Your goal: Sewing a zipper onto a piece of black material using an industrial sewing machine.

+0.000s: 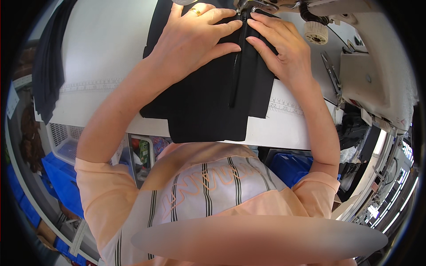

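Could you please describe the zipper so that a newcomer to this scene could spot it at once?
On the white tabletop lies a black fabric panel. Between the left hand and right hand, the zipper runs down toward the panel's near edge. Its narrow line of fine teeth sets it apart from the smooth fabric alongside.

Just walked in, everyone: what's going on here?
A person is at a sewing machine. The left hand and right hand rest on a black fabric piece spread on the white table, one on each side of a zip, both close to the presser foot. More dark cloth lies at the table's left end.
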`<state>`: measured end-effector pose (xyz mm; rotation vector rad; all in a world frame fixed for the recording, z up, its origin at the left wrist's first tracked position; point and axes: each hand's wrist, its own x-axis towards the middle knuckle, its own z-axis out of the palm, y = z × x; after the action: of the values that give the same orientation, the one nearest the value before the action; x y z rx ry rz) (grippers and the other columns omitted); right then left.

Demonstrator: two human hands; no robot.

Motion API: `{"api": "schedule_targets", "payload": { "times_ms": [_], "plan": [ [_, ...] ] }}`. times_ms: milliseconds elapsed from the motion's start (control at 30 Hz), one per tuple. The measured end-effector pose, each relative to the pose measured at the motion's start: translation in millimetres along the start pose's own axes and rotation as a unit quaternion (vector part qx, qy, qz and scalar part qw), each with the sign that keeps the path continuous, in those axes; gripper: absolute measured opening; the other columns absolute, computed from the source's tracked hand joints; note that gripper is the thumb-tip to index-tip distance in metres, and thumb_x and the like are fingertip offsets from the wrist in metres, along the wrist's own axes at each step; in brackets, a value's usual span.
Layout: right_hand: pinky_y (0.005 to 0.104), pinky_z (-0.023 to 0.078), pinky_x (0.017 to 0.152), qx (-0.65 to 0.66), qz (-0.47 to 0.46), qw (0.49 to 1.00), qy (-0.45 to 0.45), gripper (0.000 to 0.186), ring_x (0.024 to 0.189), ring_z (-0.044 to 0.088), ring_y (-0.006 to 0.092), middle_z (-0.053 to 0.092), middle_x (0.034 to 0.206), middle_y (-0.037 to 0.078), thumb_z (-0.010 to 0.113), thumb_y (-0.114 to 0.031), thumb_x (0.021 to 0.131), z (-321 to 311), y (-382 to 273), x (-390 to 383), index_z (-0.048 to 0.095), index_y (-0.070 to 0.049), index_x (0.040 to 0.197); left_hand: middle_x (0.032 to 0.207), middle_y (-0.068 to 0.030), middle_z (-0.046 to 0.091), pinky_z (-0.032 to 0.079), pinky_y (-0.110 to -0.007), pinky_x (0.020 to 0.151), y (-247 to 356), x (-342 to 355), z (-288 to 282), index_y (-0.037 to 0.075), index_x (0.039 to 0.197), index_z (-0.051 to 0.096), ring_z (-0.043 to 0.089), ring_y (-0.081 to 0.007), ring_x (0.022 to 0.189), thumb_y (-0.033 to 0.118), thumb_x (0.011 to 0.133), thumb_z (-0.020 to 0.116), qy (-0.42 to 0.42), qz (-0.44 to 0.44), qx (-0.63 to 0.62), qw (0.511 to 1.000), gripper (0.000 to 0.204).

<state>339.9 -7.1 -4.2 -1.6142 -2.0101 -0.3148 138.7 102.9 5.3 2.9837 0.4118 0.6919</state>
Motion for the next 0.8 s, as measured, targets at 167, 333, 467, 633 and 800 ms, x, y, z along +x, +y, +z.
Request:
{"api": "schedule_targets", "payload": {
  "times_ms": [167,333,467,633,800],
  "plan": [
    [0.0306,0.052,0.083,0.008,0.019,0.999,-0.031,0.031,0.100,0.063,0.0211,0.069,0.115,0.002,0.075,-0.021,0.082,-5,-3,3,0.071,-0.012,0.111,0.119,-0.0080,0.062,0.047,-0.035,0.080,0,5,-4,0.005,0.111,0.067,0.059,-0.0239,0.102,0.027,0.080,0.074,-0.005,-0.013,-0.093,0.996,0.040],
    [0.0305,0.051,0.085,0.047,0.036,0.998,-0.021,0.029,0.099,0.062,0.0210,0.069,0.114,0.002,0.074,-0.020,0.083,-1,1,3,0.071,-0.011,0.110,0.118,-0.0062,0.062,0.044,-0.037,0.083,6,2,-4,0.008,0.112,0.068,0.058,-0.0213,0.101,0.030,0.083,0.071,-0.005,-0.011,-0.036,0.999,0.037],
    [0.0322,0.050,0.086,0.102,0.117,0.988,-0.010,0.027,0.099,0.063,0.0230,0.070,0.108,0.003,0.070,-0.014,0.086,6,4,4,0.070,-0.012,0.112,0.118,-0.0047,0.063,0.040,-0.040,0.086,9,-1,-3,0.012,0.112,0.069,0.058,-0.0191,0.100,0.032,0.087,0.067,-0.013,-0.008,-0.017,1.000,0.032],
    [0.0463,0.045,0.092,0.075,0.229,0.966,-0.089,0.045,0.110,0.057,0.0443,0.059,0.121,0.027,0.056,-0.033,0.093,22,0,29,0.057,0.003,0.122,0.117,-0.0040,0.063,0.041,-0.039,0.086,6,-2,-2,0.013,0.111,0.069,0.058,-0.0193,0.101,0.032,0.088,0.066,-0.018,-0.012,-0.027,0.999,0.030],
    [0.0441,0.051,0.080,0.007,0.239,0.962,-0.133,0.037,0.096,0.064,0.0396,0.063,0.114,0.023,0.057,-0.022,0.093,7,-5,26,0.057,0.003,0.120,0.118,-0.0035,0.063,0.041,-0.039,0.085,5,-2,-2,0.014,0.112,0.070,0.058,-0.0186,0.103,0.033,0.088,0.066,-0.002,0.003,-0.036,0.999,0.031]
  ]
}}
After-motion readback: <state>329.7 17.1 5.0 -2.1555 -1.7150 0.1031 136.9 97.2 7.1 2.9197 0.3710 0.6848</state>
